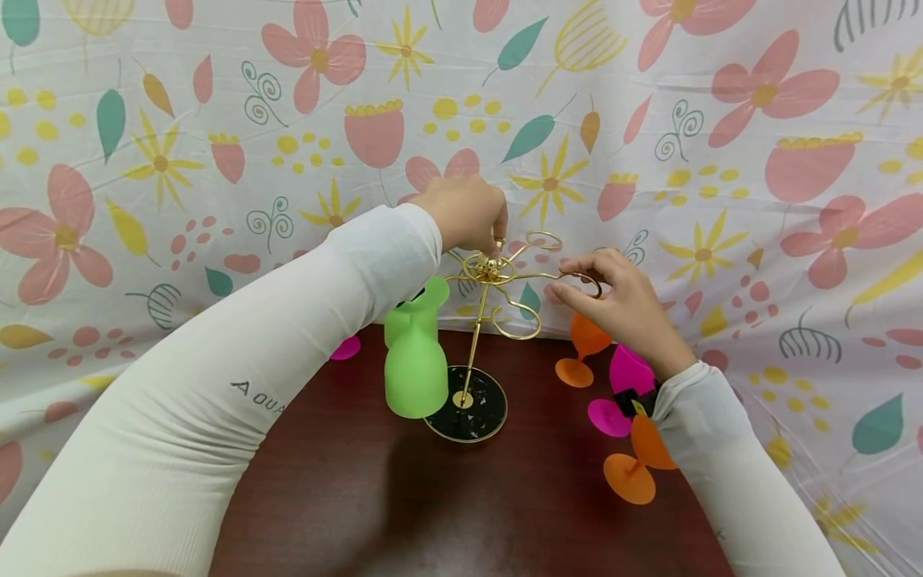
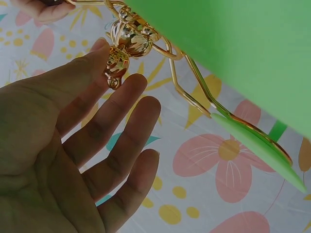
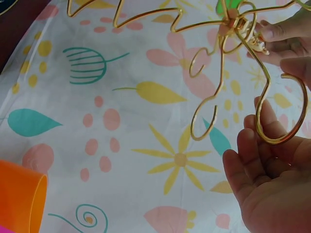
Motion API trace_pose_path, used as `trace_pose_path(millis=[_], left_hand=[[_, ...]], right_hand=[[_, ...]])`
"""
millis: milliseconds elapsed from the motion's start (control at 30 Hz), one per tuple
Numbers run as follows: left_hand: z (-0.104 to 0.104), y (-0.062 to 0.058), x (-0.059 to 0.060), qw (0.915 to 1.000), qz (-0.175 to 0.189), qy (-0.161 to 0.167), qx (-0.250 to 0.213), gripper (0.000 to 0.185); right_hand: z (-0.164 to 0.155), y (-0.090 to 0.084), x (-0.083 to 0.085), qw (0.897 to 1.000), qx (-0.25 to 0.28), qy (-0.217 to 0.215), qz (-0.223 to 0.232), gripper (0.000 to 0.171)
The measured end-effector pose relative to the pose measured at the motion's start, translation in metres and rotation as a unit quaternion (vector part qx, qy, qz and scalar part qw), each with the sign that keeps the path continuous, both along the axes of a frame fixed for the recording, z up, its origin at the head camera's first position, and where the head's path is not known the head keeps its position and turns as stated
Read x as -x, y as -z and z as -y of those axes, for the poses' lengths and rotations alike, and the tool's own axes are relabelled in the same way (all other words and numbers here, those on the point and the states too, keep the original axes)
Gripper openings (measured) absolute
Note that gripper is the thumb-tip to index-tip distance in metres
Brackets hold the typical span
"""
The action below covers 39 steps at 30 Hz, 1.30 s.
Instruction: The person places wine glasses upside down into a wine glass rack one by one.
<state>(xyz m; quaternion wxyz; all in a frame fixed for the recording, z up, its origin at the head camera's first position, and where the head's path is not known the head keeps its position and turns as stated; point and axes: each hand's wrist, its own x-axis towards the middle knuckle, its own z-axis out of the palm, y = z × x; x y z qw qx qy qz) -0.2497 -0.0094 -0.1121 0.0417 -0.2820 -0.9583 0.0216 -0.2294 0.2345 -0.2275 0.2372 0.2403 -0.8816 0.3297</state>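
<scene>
A gold metal goblet rack (image 1: 474, 336) stands on a round black base, its curled arms spreading from the top. My left hand (image 1: 465, 212) pinches the ornate finial (image 2: 116, 60) at its peak between thumb and index finger, the other fingers spread loosely. With thumb and fingers, my right hand (image 1: 623, 300) holds the curled hook (image 3: 279, 141) ending a right-hand arm. Green goblets (image 1: 416, 377) hang upside down on the rack's left side, partly behind my left sleeve. In the left wrist view, a green foot (image 2: 257, 150) rests on a gold hook. Several right-side hooks carry nothing.
On the dark red-brown table (image 1: 324, 513), an orange goblet (image 1: 590, 336), a magenta goblet (image 1: 629, 369) and another orange goblet (image 1: 652, 445) lie at right, partly behind my right forearm. A magenta piece (image 1: 348, 348) shows at left. A flower-printed cloth (image 1: 238, 48) hangs behind.
</scene>
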Motion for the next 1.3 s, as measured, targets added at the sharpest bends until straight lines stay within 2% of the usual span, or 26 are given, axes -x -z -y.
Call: trace_pose_path(millis=[400,733,900,1033,1100,1233,1300], left_hand=[[0.001,0.001,0.000,0.9999,-0.006,0.013,-0.005,0.021],[0.000,0.001,-0.002,0.9998,-0.006,0.018,-0.005,0.022],[0.000,0.000,0.000,0.9998,0.001,0.019,0.002,0.022],[0.003,-0.005,0.003,0.9991,0.033,0.028,-0.004,0.031],[0.007,-0.010,0.004,0.9989,0.044,0.018,-0.008,0.036],[0.021,-0.020,0.006,0.9975,0.052,0.016,-0.044,0.036],[0.029,-0.023,0.006,0.9960,0.052,0.030,-0.066,0.035]], right_hand=[[0.004,0.004,-0.007,0.999,0.002,0.010,-0.037,0.027],[0.005,0.004,-0.015,0.999,0.016,0.016,-0.023,0.030],[0.007,0.006,-0.015,0.999,0.020,0.014,-0.030,0.028],[0.007,0.010,-0.017,0.999,0.019,0.008,-0.042,0.027],[0.007,0.012,-0.019,0.999,0.023,0.007,-0.043,0.031],[0.010,0.018,-0.025,0.999,0.045,0.005,-0.019,0.047],[0.012,0.021,-0.029,0.998,0.059,0.001,-0.006,0.054]])
